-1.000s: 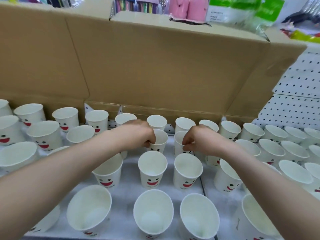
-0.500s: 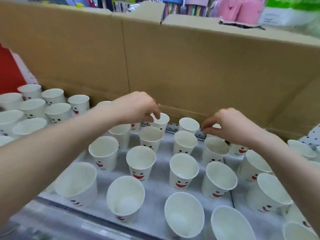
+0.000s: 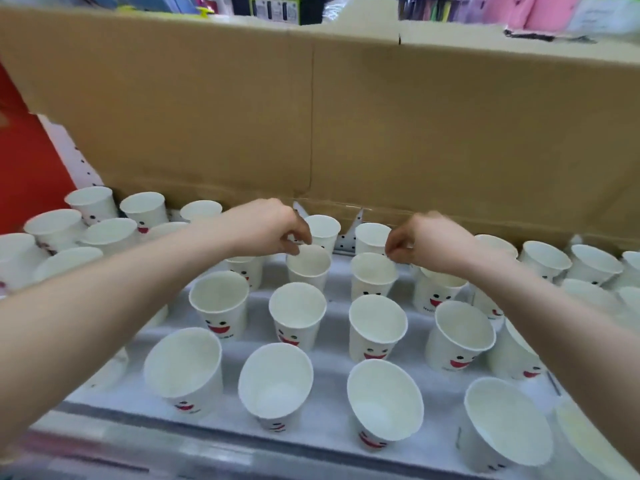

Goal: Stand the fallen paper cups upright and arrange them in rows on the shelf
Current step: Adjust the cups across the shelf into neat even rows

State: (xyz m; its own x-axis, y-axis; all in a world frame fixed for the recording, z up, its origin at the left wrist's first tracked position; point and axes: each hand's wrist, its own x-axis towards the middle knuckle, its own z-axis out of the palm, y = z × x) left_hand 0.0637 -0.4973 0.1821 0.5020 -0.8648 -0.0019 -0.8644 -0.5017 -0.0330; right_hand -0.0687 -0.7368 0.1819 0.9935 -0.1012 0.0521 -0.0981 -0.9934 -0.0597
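A brown cardboard box [image 3: 381,133] fills the upper half of the frame from edge to edge, its lower edge reaching down to the back of the shelf [image 3: 331,356]. The shelf takes up the lower half, covered in a white liner with a grey front lip along the bottom. A red panel [image 3: 24,168] stands at the left edge, and blurred coloured packets [image 3: 273,8] show above the box along the top.

Two bare forearms come in from the lower corners and meet near the centre. The paper cups [image 3: 220,299] – white, with a smiling face printed on the side – stand mouth up in rows across the liner. The nearest row is along the bottom, three more rows lie behind it in the middle, and looser groups stand at the left and right edges.

The left hand [image 3: 266,226] hovers just left of centre with fingers curled. Its thumb and forefinger are brought together at the far-left rim of the cup by the left hand [image 3: 308,270]; whether they grip that rim I cannot tell. The right hand [image 3: 436,244] is blurred, just right of centre. Its curled fingers overlap the far-right rim of the cup by the right hand [image 3: 372,275] – whether they hold the rim is unclear. A sliver of dotted pegboard [image 3: 346,241] shows between the two back cups.
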